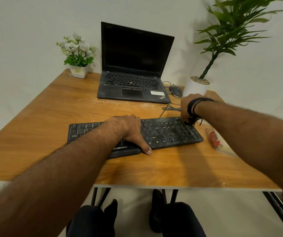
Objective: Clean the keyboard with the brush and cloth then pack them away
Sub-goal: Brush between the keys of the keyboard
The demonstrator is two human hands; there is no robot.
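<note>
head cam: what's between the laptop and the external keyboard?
Mostly bare desk with a pale dusty smear, plus grey cable loops toward the right. Laptop sits behind, keyboard in front. Head view only.

A wooden table (43,117) on black legs carries a black keyboard (169,132) near its front edge, dusty and cabled. Behind it sits an open laptop (134,79), a mouse (175,91) just beside it. A white flower pot (78,71) stands at the far left corner, a potted plant (196,87) at the far right. A red-and-clear packet (214,138) lies right of the keyboard.
</note>
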